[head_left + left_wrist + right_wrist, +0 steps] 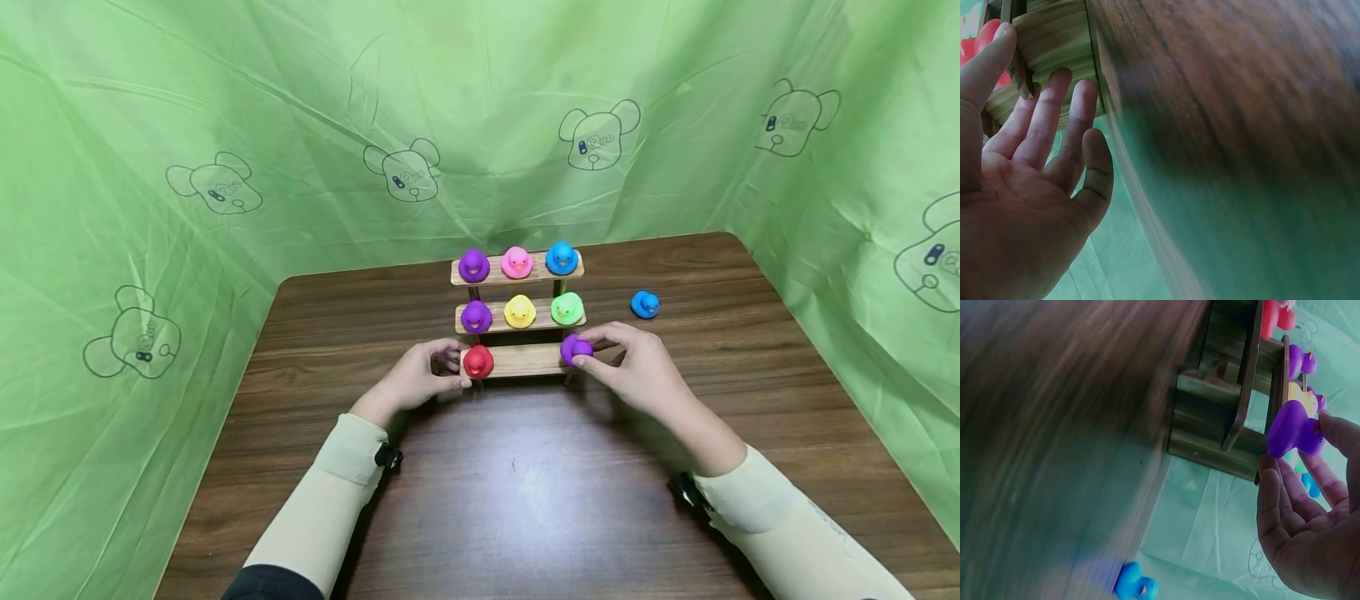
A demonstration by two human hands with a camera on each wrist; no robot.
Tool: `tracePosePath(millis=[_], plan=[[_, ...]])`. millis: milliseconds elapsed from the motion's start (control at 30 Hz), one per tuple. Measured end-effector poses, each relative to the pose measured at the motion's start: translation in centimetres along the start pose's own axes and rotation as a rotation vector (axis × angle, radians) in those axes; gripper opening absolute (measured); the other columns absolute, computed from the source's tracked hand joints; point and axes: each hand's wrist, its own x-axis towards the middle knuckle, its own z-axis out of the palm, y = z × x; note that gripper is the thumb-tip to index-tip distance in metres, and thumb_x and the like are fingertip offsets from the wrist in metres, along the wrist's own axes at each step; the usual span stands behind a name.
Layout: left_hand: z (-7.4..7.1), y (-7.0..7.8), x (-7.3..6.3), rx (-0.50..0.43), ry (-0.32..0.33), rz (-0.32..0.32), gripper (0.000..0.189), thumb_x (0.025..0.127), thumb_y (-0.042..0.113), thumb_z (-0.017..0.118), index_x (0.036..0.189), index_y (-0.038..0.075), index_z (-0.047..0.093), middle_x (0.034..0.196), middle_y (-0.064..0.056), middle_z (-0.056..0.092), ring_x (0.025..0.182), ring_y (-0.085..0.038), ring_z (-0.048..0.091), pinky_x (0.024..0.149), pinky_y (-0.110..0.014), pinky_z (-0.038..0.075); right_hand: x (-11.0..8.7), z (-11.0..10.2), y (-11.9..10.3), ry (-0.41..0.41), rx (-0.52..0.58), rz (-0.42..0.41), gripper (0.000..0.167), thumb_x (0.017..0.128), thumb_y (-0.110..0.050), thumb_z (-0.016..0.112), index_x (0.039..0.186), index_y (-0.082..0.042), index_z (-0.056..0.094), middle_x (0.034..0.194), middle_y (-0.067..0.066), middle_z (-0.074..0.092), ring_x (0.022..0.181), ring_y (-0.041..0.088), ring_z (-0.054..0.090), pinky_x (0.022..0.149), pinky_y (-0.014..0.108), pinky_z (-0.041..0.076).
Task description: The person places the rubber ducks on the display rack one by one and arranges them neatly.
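A three-tier wooden display stand holds small rubber ducks. My left hand grips the left end of its lowest shelf, thumb at the front edge and fingers round the side, beside a red duck. In the left wrist view, the fingers lie by the stand's side panel. At the shelf's other end, my right hand pinches a purple duck between thumb and fingers. The right wrist view shows this purple duck side-on, close over the shelf end.
The middle shelf bears purple, yellow and light green ducks; the top shelf, purple, pink and blue ones. A loose blue duck lies on the brown table, right of the stand. Green cloth surrounds the table's back and sides.
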Motion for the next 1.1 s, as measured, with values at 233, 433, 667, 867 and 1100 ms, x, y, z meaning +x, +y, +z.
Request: tracePosePath(millis=[233, 433, 667, 867, 1100], plan=[[0.0, 0.0, 0.0, 0.001, 0.000, -0.003, 0.050, 0.084, 0.013, 0.091, 0.129, 0.010, 0.069, 0.109, -0.001, 0.073, 0.103, -0.024, 0.071, 0.094, -0.040, 0.058, 0.3, 1.4, -0.7, -0.034, 0.010, 0.019, 0.029, 0.090, -0.030, 0.087, 0.116, -0.020, 0.077, 0.111, -0.003, 0.076, 0.073, 0.016, 0.070, 0.062, 0.030, 0.058], [0.0, 0.0, 0.0, 0.001, -0.001, -0.006, 0.051, 0.083, 0.013, 0.091, 0.129, 0.010, 0.069, 0.109, -0.001, 0.074, 0.103, -0.024, 0.071, 0.093, -0.040, 0.058, 0.8, 2.7, -1.4, -0.066, 0.019, 0.061, 0.031, 0.089, -0.034, 0.087, 0.117, -0.023, 0.077, 0.110, -0.002, 0.077, 0.077, 0.017, 0.072, 0.068, 0.036, 0.057], [0.0, 0.0, 0.0, 0.001, -0.002, -0.002, 0.051, 0.084, 0.014, 0.091, 0.129, 0.010, 0.068, 0.110, -0.001, 0.073, 0.103, -0.025, 0.071, 0.094, -0.041, 0.058, 1.4, 3.9, -1.8, -0.085, -0.056, 0.046, 0.031, 0.089, -0.040, 0.086, 0.116, -0.026, 0.077, 0.106, -0.006, 0.077, 0.093, 0.021, 0.071, 0.078, 0.041, 0.054], [0.0, -0.2, 0.1, 0.003, 0.001, 0.001, 0.051, 0.083, 0.014, 0.091, 0.128, 0.011, 0.069, 0.109, 0.000, 0.074, 0.102, -0.024, 0.071, 0.093, -0.039, 0.058, 1.9, 5.0, -2.2, -0.096, -0.128, 0.018, 0.033, 0.090, -0.043, 0.084, 0.117, -0.026, 0.077, 0.113, -0.006, 0.076, 0.106, 0.023, 0.071, 0.086, 0.047, 0.056], [0.0, -0.2, 0.1, -0.006, 0.002, 0.012, 0.052, 0.083, 0.014, 0.091, 0.129, 0.008, 0.068, 0.111, -0.004, 0.074, 0.103, -0.026, 0.071, 0.094, -0.044, 0.058, 2.3, 5.9, -3.0, -0.081, -0.207, 0.004, 0.035, 0.088, -0.047, 0.085, 0.116, -0.028, 0.077, 0.115, -0.007, 0.077, 0.107, 0.025, 0.072, 0.078, 0.048, 0.058]])
